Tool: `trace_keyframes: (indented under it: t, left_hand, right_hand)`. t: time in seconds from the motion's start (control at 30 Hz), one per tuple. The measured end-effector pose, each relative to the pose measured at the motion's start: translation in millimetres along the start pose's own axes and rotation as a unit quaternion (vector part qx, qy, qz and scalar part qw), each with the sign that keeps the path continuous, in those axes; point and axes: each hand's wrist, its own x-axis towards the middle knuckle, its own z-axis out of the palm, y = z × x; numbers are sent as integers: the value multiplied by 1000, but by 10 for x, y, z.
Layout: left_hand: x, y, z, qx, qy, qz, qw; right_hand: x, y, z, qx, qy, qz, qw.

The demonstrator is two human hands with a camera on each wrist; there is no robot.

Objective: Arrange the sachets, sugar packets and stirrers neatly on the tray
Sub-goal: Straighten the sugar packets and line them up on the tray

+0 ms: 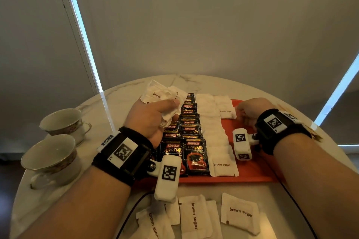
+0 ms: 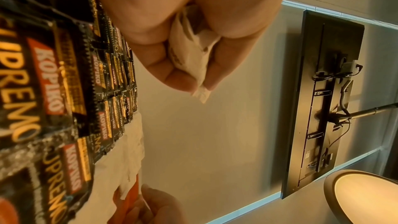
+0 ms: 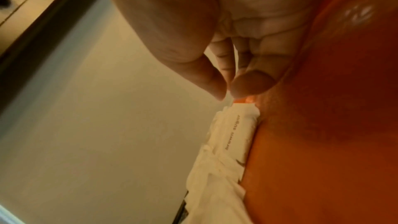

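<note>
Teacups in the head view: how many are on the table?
2. Both sit at the table's left edge, off the tray: the nearer teacup on a saucer, the farther teacup just behind it. None looks hidden.

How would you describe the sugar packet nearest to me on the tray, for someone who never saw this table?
Find the red tray. Its white column beside the black coffee sachets ends, at the near edge, with the sugar packet, the only one there showing "brown sugar" uncovered.

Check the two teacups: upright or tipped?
Upright. Both teacups stand with rims facing up on the table, left of the tray.
</note>
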Motion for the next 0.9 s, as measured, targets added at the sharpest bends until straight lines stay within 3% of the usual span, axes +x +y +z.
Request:
trace_keyframes:
  t: [0.17,0.3,0.47,0.6,0.73,0.9]
  left_hand:
    - [34,-47,-4,2,14,-11,1000]
    - [-8,-57,20,14,-17,-32,999]
    - [-103,-77,59,52,-81,-33,995]
    - [-105,-82,50,59,-82,-31,994]
    - [-61,-64,36,27,-45,-35,998]
    - [-76,-77,41,55,-54,-20,997]
  right_hand:
    - [-207,-66,102,50,-43,37,997]
    - [-473,-150,124,122,-50,-30,991]
    - [-1053,-280,288,119,-279,-156,940]
    - [-1209,-279,427,109,-258,-225,933]
    - [-1204,-267,418,195,-259,-202,924]
    - [-1212,-241,433,174,-280,-201,922]
